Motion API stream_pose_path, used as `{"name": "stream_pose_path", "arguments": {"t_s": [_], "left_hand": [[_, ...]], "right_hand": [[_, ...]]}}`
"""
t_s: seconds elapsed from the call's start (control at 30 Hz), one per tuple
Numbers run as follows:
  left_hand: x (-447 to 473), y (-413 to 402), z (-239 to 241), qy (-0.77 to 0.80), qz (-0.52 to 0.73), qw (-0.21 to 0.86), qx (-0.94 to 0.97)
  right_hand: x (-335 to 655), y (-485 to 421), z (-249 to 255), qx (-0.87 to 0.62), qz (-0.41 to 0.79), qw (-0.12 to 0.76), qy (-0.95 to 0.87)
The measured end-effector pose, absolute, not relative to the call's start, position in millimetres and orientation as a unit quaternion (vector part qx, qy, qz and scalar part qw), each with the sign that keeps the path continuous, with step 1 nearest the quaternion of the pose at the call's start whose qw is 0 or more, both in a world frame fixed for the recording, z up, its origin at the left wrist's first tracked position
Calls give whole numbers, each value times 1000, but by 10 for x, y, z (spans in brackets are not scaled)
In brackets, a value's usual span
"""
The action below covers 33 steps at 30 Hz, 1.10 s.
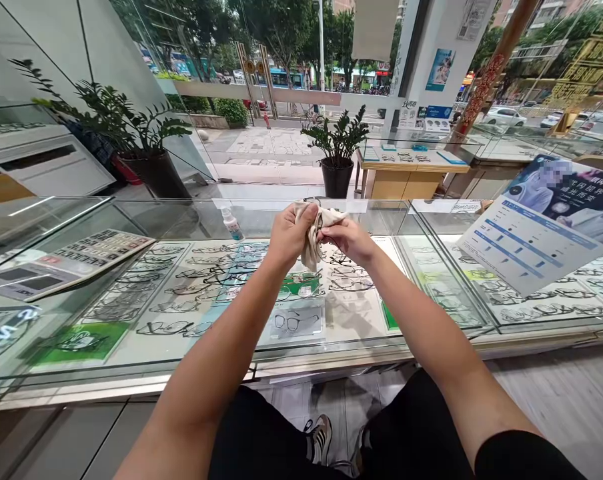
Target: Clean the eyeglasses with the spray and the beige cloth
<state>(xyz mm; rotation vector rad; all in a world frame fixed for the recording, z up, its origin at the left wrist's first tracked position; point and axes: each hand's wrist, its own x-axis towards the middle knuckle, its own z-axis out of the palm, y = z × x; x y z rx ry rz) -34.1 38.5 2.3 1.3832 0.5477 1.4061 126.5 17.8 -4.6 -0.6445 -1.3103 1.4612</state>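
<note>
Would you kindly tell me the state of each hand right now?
Left hand: closed, holding the beige cloth.
Right hand: closed, pinching the same cloth.

Close head-worn view, forward and down over glass counter [341,364]

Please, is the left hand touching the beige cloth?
Touching: the head view shows the left hand gripping the beige cloth, its folds hanging below.
</note>
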Motion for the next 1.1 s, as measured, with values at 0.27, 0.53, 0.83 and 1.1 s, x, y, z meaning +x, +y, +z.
{"name": "stream_pose_path", "arguments": {"t_s": [0.27, 0.53, 0.83, 1.1], "left_hand": [[-406, 397, 113, 199, 544, 557, 595], [-373, 369, 75, 225, 571, 554, 563], [-351, 401, 88, 275, 623, 517, 519], [-451, 489, 233, 269, 698, 472, 466]], "right_hand": [[1399, 212, 2, -270, 587, 532, -547], [1247, 167, -68, -243, 643, 528, -498], [1311, 138, -24, -242, 608, 534, -535], [1660, 195, 145, -215, 581, 614, -490]]}}
